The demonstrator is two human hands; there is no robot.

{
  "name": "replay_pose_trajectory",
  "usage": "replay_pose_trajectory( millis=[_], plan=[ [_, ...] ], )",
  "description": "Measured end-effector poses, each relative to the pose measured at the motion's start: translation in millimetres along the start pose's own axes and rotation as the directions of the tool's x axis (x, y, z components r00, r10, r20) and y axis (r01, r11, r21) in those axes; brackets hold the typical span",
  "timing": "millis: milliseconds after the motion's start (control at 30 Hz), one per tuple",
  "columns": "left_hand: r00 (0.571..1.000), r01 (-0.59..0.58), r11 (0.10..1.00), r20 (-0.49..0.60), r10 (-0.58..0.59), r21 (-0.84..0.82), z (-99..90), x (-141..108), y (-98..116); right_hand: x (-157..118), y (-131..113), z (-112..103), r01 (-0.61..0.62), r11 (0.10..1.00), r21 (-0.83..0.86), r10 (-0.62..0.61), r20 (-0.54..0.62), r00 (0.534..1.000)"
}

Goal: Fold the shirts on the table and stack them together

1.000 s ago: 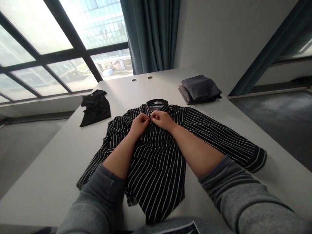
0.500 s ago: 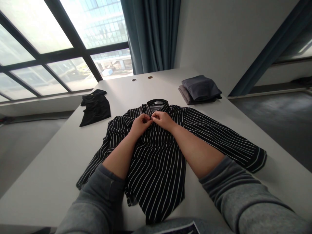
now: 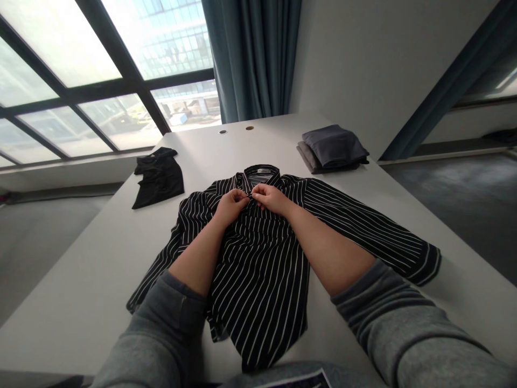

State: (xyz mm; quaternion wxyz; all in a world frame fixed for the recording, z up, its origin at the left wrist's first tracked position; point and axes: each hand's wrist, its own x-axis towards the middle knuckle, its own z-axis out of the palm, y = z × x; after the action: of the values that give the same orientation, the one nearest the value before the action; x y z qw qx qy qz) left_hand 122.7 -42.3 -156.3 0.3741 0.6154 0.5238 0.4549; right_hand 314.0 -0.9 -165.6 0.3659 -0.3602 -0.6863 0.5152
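Observation:
A black shirt with white stripes (image 3: 262,291) lies spread on the white table, its collar (image 3: 262,171) pointing away from me. One sleeve stretches out to the right; the other runs down the left side, partly behind my forearm. Just below the collar, my left hand (image 3: 231,206) pinches the front edge of the shirt between thumb and fingers. Close beside it, almost touching, my right hand (image 3: 270,198) pinches the same front strip. Any button between the fingertips is too small to make out.
A crumpled black garment (image 3: 159,178) lies at the table's left edge. Folded grey and dark clothes (image 3: 335,146) are stacked at the back right. Two round holes pierce the white table (image 3: 274,141) near its far edge. Behind hang blue curtains (image 3: 252,59) beside a window.
My fingertips have shifted slightly and drawn a little apart, still pinching the shirt front below the collar. The shirt and the other clothes lie as before.

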Motion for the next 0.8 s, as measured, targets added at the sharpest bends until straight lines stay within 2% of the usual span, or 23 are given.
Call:
replay_pose_trajectory(
  millis=[167,333,467,800],
  plan=[
    [0.998,0.016,0.990,0.061,-0.007,-0.140,0.6,0.1,-0.9,-1.1,2.1,0.9,0.145,0.987,-0.076,-0.148,-0.040,0.988],
    [0.989,-0.014,0.968,0.138,0.050,-0.252,0.8,-1.2,1.9,-4.8,-3.3,1.2,0.284,0.938,-0.197,-0.310,-0.118,0.943],
    [0.990,0.007,0.955,0.139,0.036,-0.296,1.6,-2.0,2.5,-5.5,-5.3,0.4,0.312,0.921,-0.235,-0.336,-0.067,0.940],
    [0.996,0.043,0.933,0.090,-0.011,-0.357,6.2,-5.0,5.7,-5.2,-2.7,-0.9,0.366,0.905,-0.216,-0.384,-0.047,0.922]
  ],
)
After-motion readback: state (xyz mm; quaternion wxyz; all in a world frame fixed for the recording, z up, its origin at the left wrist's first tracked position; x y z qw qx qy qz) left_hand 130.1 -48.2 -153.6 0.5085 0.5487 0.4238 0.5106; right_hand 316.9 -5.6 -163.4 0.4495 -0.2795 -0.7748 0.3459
